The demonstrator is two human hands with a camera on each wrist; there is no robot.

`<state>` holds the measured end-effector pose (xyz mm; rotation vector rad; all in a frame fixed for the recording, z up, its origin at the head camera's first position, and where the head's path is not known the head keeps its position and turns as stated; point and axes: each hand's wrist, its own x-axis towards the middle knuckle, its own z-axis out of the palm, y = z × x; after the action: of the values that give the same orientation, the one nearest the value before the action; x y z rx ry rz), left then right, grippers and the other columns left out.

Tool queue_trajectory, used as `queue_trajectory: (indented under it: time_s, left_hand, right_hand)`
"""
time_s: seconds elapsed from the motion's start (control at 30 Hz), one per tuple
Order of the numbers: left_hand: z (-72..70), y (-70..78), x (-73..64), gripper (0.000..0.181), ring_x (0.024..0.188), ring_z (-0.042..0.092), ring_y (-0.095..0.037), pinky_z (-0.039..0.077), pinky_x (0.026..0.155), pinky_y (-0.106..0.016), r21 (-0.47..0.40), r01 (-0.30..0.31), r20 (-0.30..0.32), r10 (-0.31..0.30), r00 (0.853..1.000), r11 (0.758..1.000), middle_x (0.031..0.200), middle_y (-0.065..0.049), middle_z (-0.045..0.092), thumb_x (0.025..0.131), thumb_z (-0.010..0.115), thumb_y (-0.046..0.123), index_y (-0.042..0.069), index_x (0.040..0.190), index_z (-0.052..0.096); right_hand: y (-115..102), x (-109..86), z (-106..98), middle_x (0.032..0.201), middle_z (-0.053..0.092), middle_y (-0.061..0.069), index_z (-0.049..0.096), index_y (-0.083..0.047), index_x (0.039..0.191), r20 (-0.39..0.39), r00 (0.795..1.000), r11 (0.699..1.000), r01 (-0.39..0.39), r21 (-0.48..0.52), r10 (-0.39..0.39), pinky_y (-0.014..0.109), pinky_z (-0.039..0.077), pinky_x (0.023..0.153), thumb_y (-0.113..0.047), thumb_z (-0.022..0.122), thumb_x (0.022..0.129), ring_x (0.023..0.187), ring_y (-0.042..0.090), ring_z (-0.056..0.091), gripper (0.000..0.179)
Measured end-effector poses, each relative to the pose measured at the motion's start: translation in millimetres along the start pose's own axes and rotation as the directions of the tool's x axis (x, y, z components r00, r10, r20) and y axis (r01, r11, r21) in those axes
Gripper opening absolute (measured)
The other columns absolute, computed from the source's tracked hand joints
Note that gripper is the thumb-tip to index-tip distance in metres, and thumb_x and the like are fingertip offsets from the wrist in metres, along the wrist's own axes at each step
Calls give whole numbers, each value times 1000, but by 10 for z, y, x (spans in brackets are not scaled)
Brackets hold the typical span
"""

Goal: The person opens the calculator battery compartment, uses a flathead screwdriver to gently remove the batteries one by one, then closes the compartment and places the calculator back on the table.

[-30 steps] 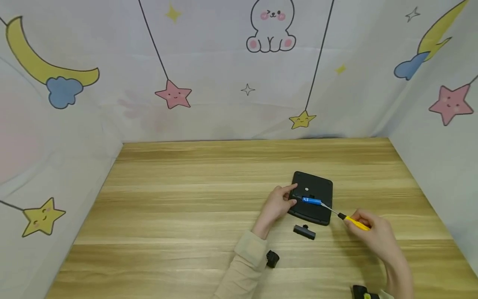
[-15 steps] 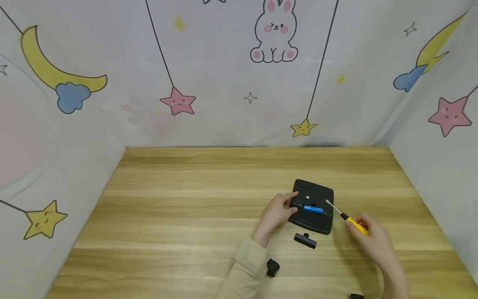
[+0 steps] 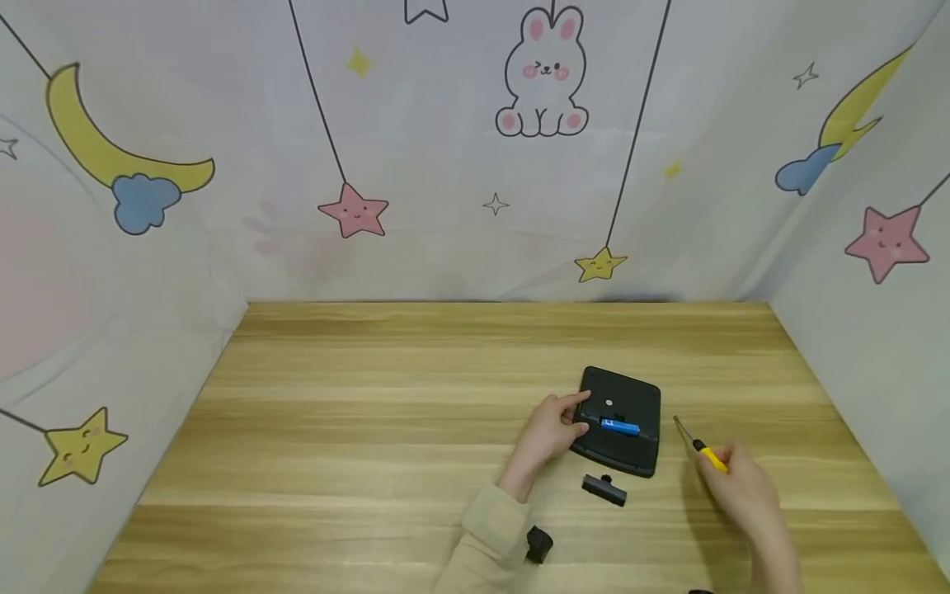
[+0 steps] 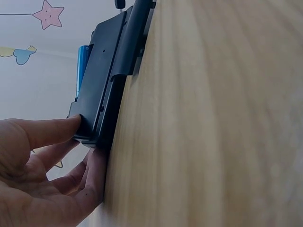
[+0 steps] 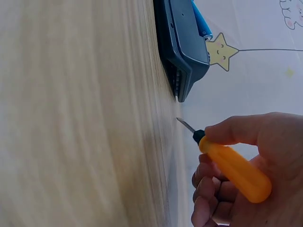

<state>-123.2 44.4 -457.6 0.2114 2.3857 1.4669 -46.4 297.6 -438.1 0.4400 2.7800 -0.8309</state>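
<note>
A black calculator [image 3: 622, 454] lies face down on the wooden table, its battery bay turned up. The blue battery [image 3: 619, 426] sits at the bay and stands proud of the back in the left wrist view. My left hand [image 3: 549, 426] grips the calculator's left edge, thumb on the back and fingers along the side and below. To the right, my right hand [image 3: 745, 488] holds a screwdriver [image 5: 234, 168] by its yellow handle. Its metal tip points toward the calculator but is apart from it. Just in front of the calculator lies the dark battery cover [image 3: 604, 490].
Near my left sleeve [image 3: 496, 524] is a black wrist-camera piece [image 3: 539, 544]. The wooden table [image 3: 371, 445] runs back to a white cloth wall [image 3: 430, 148] printed with stars, moons and a rabbit.
The screwdriver tip has come off the battery's right end and drawn away to the right, past the calculator's edge. My left hand keeps its hold. The head view has tilted up slightly.
</note>
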Motion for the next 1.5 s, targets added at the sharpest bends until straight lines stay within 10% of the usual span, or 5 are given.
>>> queue_trajectory:
  time_s: [0.63, 1.5]
  left_hand:
    - [-1, -29, -41, 49, 73, 39, -11, 34, 62, -19, 1, -12, 1, 12, 1000, 1000, 86, -5, 46, 87, 68, 7, 17, 134, 58]
    - [-18, 3, 6, 49, 71, 37, -10, 31, 61, -19, 26, -17, 17, 16, 1000, 1000, 84, -2, 43, 89, 67, 11, 18, 136, 56]
  right_hand:
    - [-55, -5, 62, 69, 50, 4, 52, -2, 85, 107, 994, 995, -13, -101, 24, 29, 33, 56, -37, 53, 94, 63, 19, 48, 36]
    - [-74, -17, -66, 80, 62, 14, 58, 3, 100, 50, 998, 990, -36, -135, 44, 30, 35, 56, -49, 44, 97, 70, 24, 54, 54]
